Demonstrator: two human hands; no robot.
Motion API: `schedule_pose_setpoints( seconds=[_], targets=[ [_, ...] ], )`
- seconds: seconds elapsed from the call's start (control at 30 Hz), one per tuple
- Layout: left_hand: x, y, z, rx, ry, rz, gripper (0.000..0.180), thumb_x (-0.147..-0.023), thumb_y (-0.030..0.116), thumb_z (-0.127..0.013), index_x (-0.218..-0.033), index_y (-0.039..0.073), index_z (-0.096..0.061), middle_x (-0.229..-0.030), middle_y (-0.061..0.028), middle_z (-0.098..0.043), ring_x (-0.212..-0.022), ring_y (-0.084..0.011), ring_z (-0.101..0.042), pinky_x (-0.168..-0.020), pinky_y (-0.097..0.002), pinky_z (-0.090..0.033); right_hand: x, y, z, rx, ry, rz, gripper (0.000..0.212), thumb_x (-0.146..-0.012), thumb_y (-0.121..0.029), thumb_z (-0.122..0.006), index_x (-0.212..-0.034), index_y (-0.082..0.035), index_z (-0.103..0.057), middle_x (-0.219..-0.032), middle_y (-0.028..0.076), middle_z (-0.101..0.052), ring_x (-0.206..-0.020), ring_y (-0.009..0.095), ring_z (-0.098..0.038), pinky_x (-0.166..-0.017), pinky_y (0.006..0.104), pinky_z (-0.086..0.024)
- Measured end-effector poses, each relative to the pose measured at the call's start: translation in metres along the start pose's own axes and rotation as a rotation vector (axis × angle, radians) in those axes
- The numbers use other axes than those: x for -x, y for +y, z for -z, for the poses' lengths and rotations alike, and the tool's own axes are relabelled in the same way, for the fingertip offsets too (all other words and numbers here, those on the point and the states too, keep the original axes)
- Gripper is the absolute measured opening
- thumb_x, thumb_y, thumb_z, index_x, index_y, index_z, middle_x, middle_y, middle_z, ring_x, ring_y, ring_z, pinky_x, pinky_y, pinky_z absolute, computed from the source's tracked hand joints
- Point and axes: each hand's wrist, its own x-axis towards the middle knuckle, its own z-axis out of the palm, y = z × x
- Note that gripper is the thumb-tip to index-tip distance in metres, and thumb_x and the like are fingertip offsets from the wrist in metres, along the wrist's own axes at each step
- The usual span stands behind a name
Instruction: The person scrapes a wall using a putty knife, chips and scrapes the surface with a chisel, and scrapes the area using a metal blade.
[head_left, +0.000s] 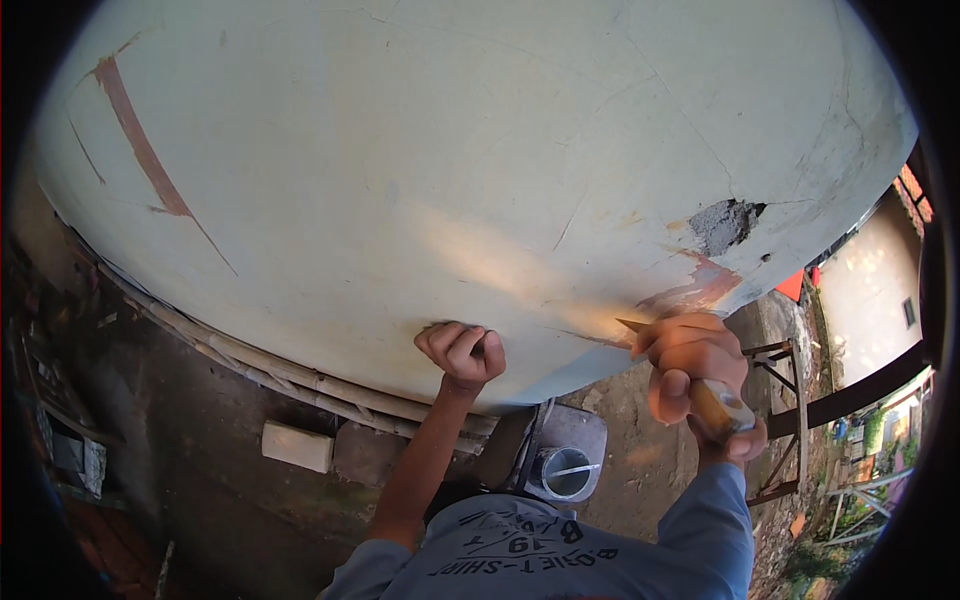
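Note:
A pale, cracked painted wall curves across most of the view. My right hand is wrapped round a wooden-handled scraper, whose thin pointed blade end shows at the wall. Beside the blade runs a dark crack, and just above lies a reddish-brown bare patch. Further up is a rough grey hole in the plaster. My left hand rests against the lower wall, its fingers curled into a fist with nothing visible in them.
Below me a round metal can with a stick across it stands on a grey surface. Bamboo poles run along the wall's foot, near a pale block. A wooden frame stands at the right. A reddish streak marks the upper-left wall.

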Motion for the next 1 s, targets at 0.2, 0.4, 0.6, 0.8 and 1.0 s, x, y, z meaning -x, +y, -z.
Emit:
schedule_pose_setpoints(
  seconds=[0.2, 0.4, 0.6, 0.8, 1.0],
  targets=[
    [-0.001, 0.001, 0.001, 0.004, -0.009, -0.008, 0.017, -0.085, 0.02, -0.058, -0.097, 0.013, -0.049, -0.095, -0.0047, -0.046, -0.086, -0.0219, -0.04, -0.075, -0.0353, -0.036, 0.018, 0.01, 0.004, -0.099, 0.263, 0.378, 0.048, -0.082, -0.051, -0.045, -0.076, -0.005, -0.059, -0.066, 0.014, -0.056, -0.068, 0.027, -0.059, -0.062, 0.0389, -0.051],
    [-0.001, 0.001, -0.001, -0.011, -0.03, -0.016, 0.017, -0.087, 0.02, -0.057, -0.098, 0.012, -0.048, -0.096, -0.0063, -0.045, -0.086, -0.0221, -0.039, -0.074, -0.0356, -0.035, 0.023, 0.001, 0.003, 0.093, 0.054, 0.22, 0.04, -0.092, -0.041, -0.044, -0.069, -0.008, -0.05, -0.057, 0.008, -0.051, -0.062, 0.025, -0.06, -0.062, 0.0399, -0.051],
    [0.001, 0.0, -0.001, -0.001, 0.009, -0.004, 0.017, -0.082, 0.017, -0.06, -0.097, 0.014, -0.05, -0.093, -0.003, -0.048, -0.086, -0.0212, -0.041, -0.074, -0.0345, -0.036, 0.015, -0.004, 0.009, 0.455, -0.033, 0.13, 0.038, -0.095, -0.037, -0.046, -0.068, -0.01, -0.044, -0.057, 0.006, -0.053, -0.06, 0.023, -0.061, -0.06, 0.0381, -0.051],
    [0.002, 0.002, 0.004, -0.001, -0.015, -0.011, 0.017, -0.085, 0.018, -0.058, -0.098, 0.012, -0.049, -0.095, -0.0049, -0.047, -0.086, -0.0219, -0.04, -0.074, -0.0353, -0.036, 0.015, -0.005, 0.002, 0.327, 0.022, 0.125, 0.03, -0.093, -0.026, -0.053, -0.068, -0.01, -0.048, -0.06, 0.006, -0.057, -0.059, 0.025, -0.06, -0.053, 0.0339, -0.049],
    [-0.001, -0.002, 0.003, 0.008, -0.021, -0.033, 0.016, -0.086, 0.017, -0.056, -0.099, 0.01, -0.048, -0.097, -0.007, -0.045, -0.087, -0.0231, -0.039, -0.074, -0.0367, -0.036, -0.003, 0.0, 0.009, 0.141, -0.178, -0.12, 0.029, -0.088, -0.027, -0.054, -0.069, -0.005, -0.054, -0.067, 0.009, -0.06, -0.073, 0.028, -0.062, -0.064, 0.0374, -0.05]
  ],
)
